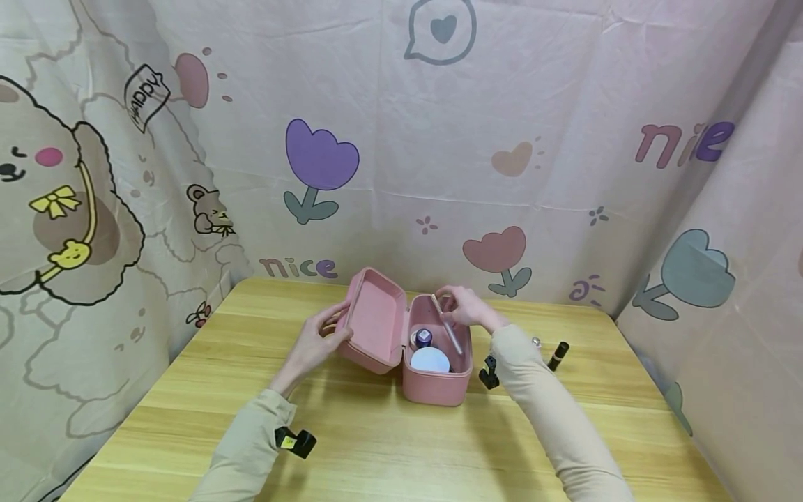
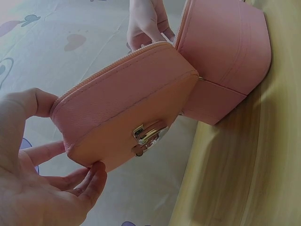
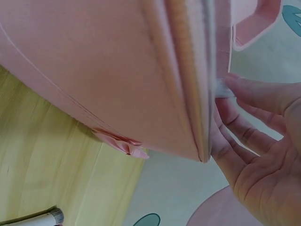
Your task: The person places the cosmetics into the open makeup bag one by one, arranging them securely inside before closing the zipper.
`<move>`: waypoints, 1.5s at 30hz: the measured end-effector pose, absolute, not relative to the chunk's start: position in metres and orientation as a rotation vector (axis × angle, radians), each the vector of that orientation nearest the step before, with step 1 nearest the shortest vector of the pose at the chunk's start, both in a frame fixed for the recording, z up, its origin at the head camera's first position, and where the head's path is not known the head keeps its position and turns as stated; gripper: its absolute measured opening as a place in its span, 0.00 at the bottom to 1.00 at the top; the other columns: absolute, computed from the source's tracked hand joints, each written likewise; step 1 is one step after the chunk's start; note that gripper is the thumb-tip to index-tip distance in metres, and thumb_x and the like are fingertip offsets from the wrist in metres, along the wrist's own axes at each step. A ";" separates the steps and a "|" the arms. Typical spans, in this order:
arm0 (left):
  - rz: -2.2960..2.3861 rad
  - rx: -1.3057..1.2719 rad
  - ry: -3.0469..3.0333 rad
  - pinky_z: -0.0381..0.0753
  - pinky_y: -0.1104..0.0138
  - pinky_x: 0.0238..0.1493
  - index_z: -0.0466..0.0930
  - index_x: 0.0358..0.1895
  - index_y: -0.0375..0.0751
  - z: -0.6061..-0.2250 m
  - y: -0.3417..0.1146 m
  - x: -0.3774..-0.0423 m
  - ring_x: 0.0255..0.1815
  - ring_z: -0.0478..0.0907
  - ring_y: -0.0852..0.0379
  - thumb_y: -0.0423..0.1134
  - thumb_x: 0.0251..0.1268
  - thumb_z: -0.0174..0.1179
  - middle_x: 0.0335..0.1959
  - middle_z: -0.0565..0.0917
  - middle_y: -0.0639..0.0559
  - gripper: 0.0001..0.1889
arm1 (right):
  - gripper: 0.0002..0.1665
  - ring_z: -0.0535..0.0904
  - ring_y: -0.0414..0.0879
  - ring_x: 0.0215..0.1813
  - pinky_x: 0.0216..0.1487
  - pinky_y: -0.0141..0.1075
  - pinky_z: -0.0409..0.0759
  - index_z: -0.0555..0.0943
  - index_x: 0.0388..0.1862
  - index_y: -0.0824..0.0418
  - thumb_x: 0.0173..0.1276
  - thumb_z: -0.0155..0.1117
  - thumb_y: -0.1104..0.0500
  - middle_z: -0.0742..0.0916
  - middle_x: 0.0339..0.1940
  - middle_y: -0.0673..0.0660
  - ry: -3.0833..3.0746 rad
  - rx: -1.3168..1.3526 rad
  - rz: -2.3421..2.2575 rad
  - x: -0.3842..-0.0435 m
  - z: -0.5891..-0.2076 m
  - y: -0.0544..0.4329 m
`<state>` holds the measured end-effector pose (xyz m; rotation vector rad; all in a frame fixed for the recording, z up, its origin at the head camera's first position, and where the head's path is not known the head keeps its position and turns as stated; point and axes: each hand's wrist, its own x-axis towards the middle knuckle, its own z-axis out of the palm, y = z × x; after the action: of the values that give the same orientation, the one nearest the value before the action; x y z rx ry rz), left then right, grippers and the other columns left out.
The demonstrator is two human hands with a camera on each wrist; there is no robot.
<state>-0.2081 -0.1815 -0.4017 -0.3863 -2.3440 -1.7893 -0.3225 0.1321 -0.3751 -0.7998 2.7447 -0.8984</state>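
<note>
A pink zippered cosmetic case (image 1: 437, 390) stands on the table with its lid (image 1: 378, 317) swung out to the left. My left hand (image 1: 318, 337) grips the lid at its outer end, thumb on one side and fingertips on the other, as the left wrist view shows. Over the back of the case, my right hand (image 1: 463, 307) pinches a slender pale stick (image 1: 453, 337) that slants down inside. Only a whitish bit of it shows between thumb and fingers in the right wrist view. Inside lie a round white-blue item (image 1: 430, 360) and a small dark purple jar (image 1: 424, 337).
To the right of the case, near my right sleeve, lie a black tube (image 1: 557, 355) and a small shiny item (image 1: 536, 342). A pink bow (image 3: 123, 143) sticks out from the case's side. A patterned cloth (image 1: 389, 139) hangs behind the wooden table (image 1: 376, 453).
</note>
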 end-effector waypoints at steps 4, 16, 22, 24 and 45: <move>-1.790 -0.385 -2.346 0.81 0.56 0.65 0.65 0.72 0.29 -0.401 -0.181 -0.208 0.66 0.74 0.29 0.28 0.64 0.59 0.69 0.70 0.24 0.32 | 0.30 0.84 0.48 0.31 0.32 0.33 0.85 0.75 0.62 0.74 0.59 0.68 0.70 0.88 0.36 0.66 2.826 -0.787 -0.812 -0.321 -0.374 0.131; -1.788 -0.388 -2.345 0.79 0.50 0.67 0.65 0.72 0.28 -0.401 -0.181 -0.208 0.66 0.74 0.29 0.27 0.64 0.58 0.69 0.71 0.23 0.32 | 0.24 0.83 0.51 0.38 0.33 0.32 0.81 0.80 0.57 0.73 0.60 0.68 0.69 0.89 0.36 0.66 2.888 -0.781 -0.945 -0.319 -0.371 0.142; -1.794 -0.384 -2.347 0.80 0.53 0.66 0.65 0.73 0.28 -0.401 -0.182 -0.208 0.66 0.74 0.29 0.27 0.64 0.59 0.69 0.70 0.24 0.32 | 0.20 0.85 0.64 0.33 0.27 0.29 0.82 0.80 0.56 0.73 0.65 0.64 0.70 0.88 0.37 0.71 2.860 -0.696 -1.232 -0.314 -0.375 0.153; -1.794 -0.387 -2.343 0.79 0.52 0.67 0.65 0.72 0.28 -0.401 -0.182 -0.208 0.66 0.74 0.29 0.27 0.64 0.59 0.70 0.70 0.24 0.32 | 0.19 0.86 0.65 0.33 0.26 0.29 0.83 0.79 0.57 0.74 0.67 0.61 0.70 0.87 0.38 0.74 2.838 -0.635 -1.361 -0.311 -0.377 0.157; -1.795 -0.389 -2.332 0.78 0.49 0.68 0.66 0.72 0.29 -0.402 -0.181 -0.207 0.66 0.74 0.30 0.28 0.64 0.58 0.69 0.71 0.24 0.31 | 0.20 0.81 0.37 0.25 0.28 0.30 0.86 0.79 0.57 0.72 0.67 0.54 0.70 0.84 0.39 0.65 2.887 -0.113 -1.688 -0.252 -0.416 0.199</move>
<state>-0.2071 -0.1815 -0.4022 -0.3886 -2.3323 -1.7953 -0.2517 0.1987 -0.4164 -0.1130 2.8872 -1.6879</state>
